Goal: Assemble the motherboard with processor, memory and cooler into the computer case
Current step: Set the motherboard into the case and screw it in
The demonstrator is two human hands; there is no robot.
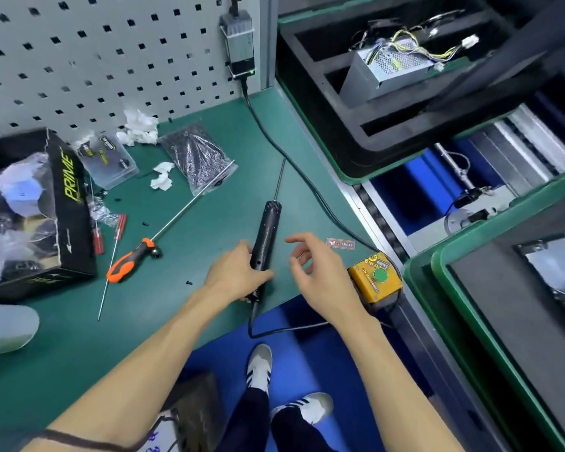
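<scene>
Gripping electric screwdriver [264, 238], left hand [238, 272]; right hand [317, 272] loose-fingered near PRIME box [69, 203]

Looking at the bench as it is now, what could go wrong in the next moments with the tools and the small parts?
1. The left hand grips the black electric screwdriver near the green bench's edge; its black cable hangs off the edge and might snag.
2. Small black screws lie loose on the mat and could be swept off.
3. The right hand, open, hovers close to the yellow button box and may bump it.
</scene>
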